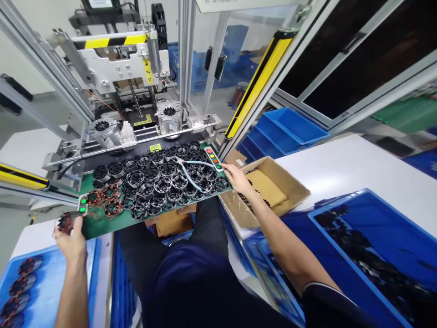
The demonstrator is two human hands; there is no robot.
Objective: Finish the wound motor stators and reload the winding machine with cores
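My left hand (pixel 72 239) is closed around a copper-wound motor stator (pixel 64 222), held beside the left end of the green work surface (pixel 99 230). Near it is a small panel with green buttons (pixel 82 203). My right hand (pixel 237 178) holds nothing; its outstretched fingers reach the green button end of the right button panel (pixel 213 158). Whether a finger presses the button I cannot tell. Between my hands stand rows of black-and-silver stator cores (pixel 163 184), with several copper-wound stators (pixel 111 191) at the left. Pliers with pale blue handles (pixel 191 175) lie on top of the cores.
Ahead stands a winding machine (pixel 119 68) with two round fixtures (pixel 170 119), framed by yellow-and-black bars (pixel 261 84). A cardboard box (pixel 293 187) sits at the right, beside a blue bin of dark parts (pixel 372 255). Another blue tray (pixel 64 273) with wound stators lies lower left.
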